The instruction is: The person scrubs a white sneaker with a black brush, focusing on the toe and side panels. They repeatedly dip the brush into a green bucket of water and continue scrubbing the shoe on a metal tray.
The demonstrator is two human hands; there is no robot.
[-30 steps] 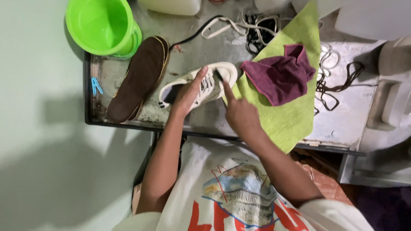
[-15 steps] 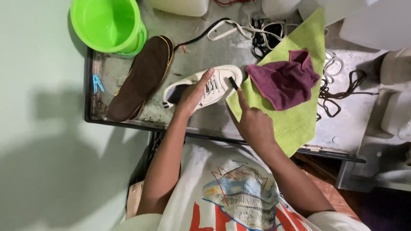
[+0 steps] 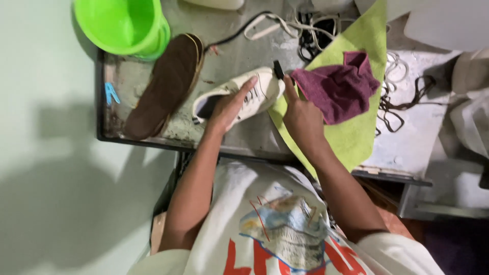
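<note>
A white sneaker (image 3: pixel 264 87) lies on its side on a wet metal tray (image 3: pixel 229 51). My left hand (image 3: pixel 230 105) lies flat on the sneaker's middle and holds it down. My right hand (image 3: pixel 301 116) is just right of the toe, pinching a small dark brush (image 3: pixel 278 70) whose tip touches the toe end. A crumpled purple cloth (image 3: pixel 340 90) lies on a green cloth (image 3: pixel 356 140) beside my right hand.
A brown insole (image 3: pixel 165 84) lies left of the sneaker, below a green bucket (image 3: pixel 122 23). White laces (image 3: pixel 270 25) and black laces (image 3: pixel 311 36) lie at the back, brown laces (image 3: pixel 402 97) at the right. A blue clip (image 3: pixel 109 93) sits near the tray's left edge.
My right hand has carried the brush from the sneaker's middle up to its toe end. My left hand stays pressed on the sneaker.
</note>
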